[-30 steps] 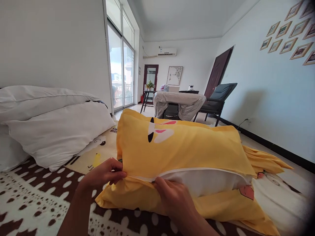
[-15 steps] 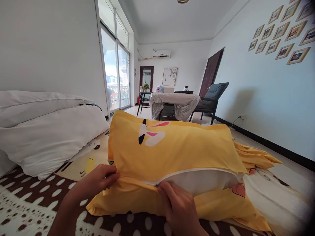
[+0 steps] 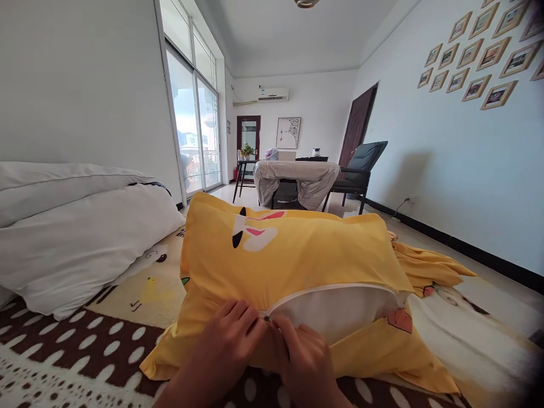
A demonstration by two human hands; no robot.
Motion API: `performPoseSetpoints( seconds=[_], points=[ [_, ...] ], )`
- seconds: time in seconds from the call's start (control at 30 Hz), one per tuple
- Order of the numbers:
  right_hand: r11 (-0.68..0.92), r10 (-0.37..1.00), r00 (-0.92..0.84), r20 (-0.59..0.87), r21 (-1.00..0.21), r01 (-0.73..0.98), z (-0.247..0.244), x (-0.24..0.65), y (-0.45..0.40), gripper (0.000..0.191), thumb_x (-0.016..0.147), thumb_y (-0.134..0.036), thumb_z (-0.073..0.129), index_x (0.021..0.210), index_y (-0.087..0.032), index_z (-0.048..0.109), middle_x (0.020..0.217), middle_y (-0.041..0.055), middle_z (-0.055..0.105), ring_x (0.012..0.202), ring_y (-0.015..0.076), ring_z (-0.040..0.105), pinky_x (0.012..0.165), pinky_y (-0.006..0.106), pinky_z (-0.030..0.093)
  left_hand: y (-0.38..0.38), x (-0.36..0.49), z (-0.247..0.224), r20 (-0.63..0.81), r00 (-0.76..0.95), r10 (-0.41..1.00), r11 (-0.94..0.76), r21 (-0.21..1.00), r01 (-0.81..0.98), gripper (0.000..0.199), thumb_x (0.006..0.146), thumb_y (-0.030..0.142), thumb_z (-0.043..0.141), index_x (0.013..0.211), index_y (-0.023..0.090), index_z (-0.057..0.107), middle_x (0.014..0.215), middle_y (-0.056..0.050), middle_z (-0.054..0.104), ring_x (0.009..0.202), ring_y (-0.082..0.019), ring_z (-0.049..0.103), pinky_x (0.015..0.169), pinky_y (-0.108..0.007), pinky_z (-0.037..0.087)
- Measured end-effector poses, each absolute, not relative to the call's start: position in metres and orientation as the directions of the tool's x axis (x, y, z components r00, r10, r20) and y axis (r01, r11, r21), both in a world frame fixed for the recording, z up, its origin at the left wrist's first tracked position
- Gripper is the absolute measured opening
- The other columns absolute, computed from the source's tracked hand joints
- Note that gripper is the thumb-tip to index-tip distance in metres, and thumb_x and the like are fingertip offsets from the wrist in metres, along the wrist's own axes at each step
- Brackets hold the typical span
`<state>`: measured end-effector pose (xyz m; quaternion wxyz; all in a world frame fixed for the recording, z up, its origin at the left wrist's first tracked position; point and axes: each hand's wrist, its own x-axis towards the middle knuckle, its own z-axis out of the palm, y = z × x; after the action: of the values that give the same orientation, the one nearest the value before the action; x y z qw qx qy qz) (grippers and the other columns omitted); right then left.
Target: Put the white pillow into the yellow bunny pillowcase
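- In the head view, the yellow cover [image 3: 297,249] lies across the patterned blanket [image 3: 113,348], with white filling [image 3: 340,311] bulging through the open stretch of its zip, right of the zip slider [image 3: 267,318].
- Good handling here, I judge, means steadying the zip edges close to the slider, keeping them level and in line, and moving the slider gently along its track.
- The filling looks like the main snag risk; it is best kept tucked back from the teeth, with no yellow fabric folded into them.
- The left hand [image 3: 233,331] reaches in from below, back upward and fingers bent, grasping the cover just left of the slider.
- The right hand [image 3: 306,351] comes up from the lower right, thumb side inward, its fingers pinched on the slider; the pull tab is hidden.
- Both hands sit close together, low on the near side.
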<state>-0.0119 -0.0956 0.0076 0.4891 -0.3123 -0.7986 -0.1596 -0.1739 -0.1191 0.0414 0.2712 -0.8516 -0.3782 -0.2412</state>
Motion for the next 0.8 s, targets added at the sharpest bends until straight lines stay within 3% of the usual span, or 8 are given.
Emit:
performPoseSetpoints(
  seconds=[0.13,0.33,0.53,0.67,0.8],
  points=[
    [0.764,0.308,-0.338,0.89,-0.019,0.645,0.005,-0.009,-0.091,0.018,0.092,-0.011,0.041,0.083,-0.017,0.055,0.051,-0.0028,0.054,0.043,0.0114,0.049,0.052,0.027,0.028,-0.12,-0.175,0.038,0.59,0.633,0.502,-0.62,-0.265,0.739,0.017,0.087,0.007,0.039,0.084,0.015,0.054,0.081,-0.006,0.055,0.072,-0.019,0.048,0.065,-0.034,0.04],
    [0.758,0.49,-0.323,0.81,-0.212,0.617,0.006,-0.004,-0.088,0.023,0.095,-0.02,0.038,0.076,-0.02,0.05,0.053,-0.0035,0.057,0.044,0.0109,0.055,0.048,0.024,0.03,-0.112,-0.167,0.028,0.669,0.562,0.486,-0.611,-0.2,0.766,0.015,0.089,0.009,0.039,0.093,0.012,0.053,0.079,-0.006,0.054,0.071,-0.019,0.047,0.063,-0.033,0.04],
    [0.736,0.507,-0.319,0.801,-0.209,0.644,0.009,-0.004,-0.086,0.025,0.094,-0.022,0.037,0.071,-0.021,0.048,0.054,-0.0023,0.057,0.047,0.0129,0.055,0.049,0.024,0.032,-0.108,-0.169,0.025,0.634,0.619,0.464,-0.598,-0.292,0.747,0.014,0.088,0.01,0.041,0.087,0.013,0.055,0.076,-0.005,0.054,0.069,-0.019,0.048,0.063,-0.033,0.039],
    [0.727,0.561,-0.325,0.762,-0.266,0.633,0.011,-0.002,-0.085,0.021,0.092,-0.022,0.041,0.072,-0.021,0.048,0.055,-0.0027,0.056,0.048,0.012,0.054,0.05,0.022,0.033,-0.115,-0.175,0.034,0.568,0.659,0.492,-0.618,-0.305,0.725,0.013,0.087,0.009,0.042,0.087,0.013,0.054,0.077,-0.005,0.055,0.069,-0.019,0.049,0.062,-0.033,0.041],
    [0.751,0.579,-0.358,0.732,-0.308,0.584,0.013,-0.001,-0.087,0.019,0.091,-0.021,0.043,0.073,-0.02,0.046,0.057,-0.0029,0.057,0.051,0.0113,0.054,0.05,0.022,0.033,-0.123,-0.175,0.044,0.593,0.65,0.475,-0.637,-0.278,0.719,0.018,0.084,0.003,0.038,0.082,0.014,0.053,0.073,-0.004,0.054,0.065,-0.018,0.048,0.061,-0.032,0.04]
  ],
)
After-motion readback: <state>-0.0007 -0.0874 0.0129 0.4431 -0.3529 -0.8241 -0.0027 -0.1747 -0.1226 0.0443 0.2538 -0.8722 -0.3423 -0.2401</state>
